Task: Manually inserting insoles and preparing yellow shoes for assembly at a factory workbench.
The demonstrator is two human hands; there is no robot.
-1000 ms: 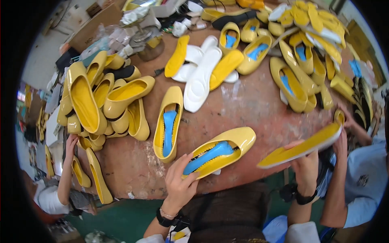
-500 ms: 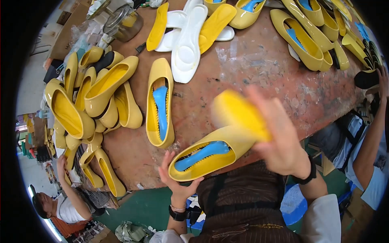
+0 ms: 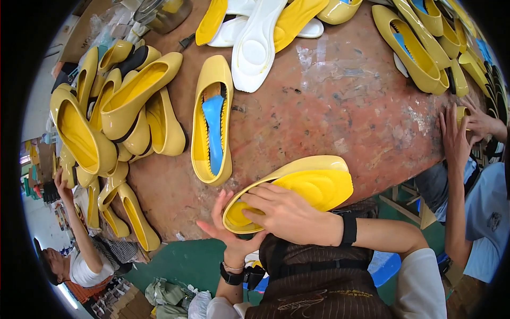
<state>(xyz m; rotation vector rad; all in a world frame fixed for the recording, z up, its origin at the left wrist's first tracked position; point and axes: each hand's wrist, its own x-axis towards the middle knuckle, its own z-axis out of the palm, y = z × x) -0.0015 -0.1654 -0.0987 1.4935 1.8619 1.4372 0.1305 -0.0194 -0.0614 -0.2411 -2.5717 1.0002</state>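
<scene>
A glossy yellow shoe lies at the table's near edge, its heel toward my left. Cupped around the heel end, my left hand steadies it with fingers and thumb spread about the rim. My right hand reaches across the opening, fingers bent down into the heel part on a yellow insole. The insole's wide front end lies over the shoe's toe, outside the opening. The insole and my hand hide the shoe's inside. Just beyond stands another yellow shoe with a blue strip inside.
Yellow shoes are heaped at the left, and more shoes lie far right. White insoles and yellow insoles lie at the back, near a metal pot. A co-worker's hands handle something at right; another person's arm reaches in left.
My right hand has swung down and left with the insole, bringing it from the air into the shoe. The insole now covers the blue strip there. The co-worker's hands at right have moved nearer.
</scene>
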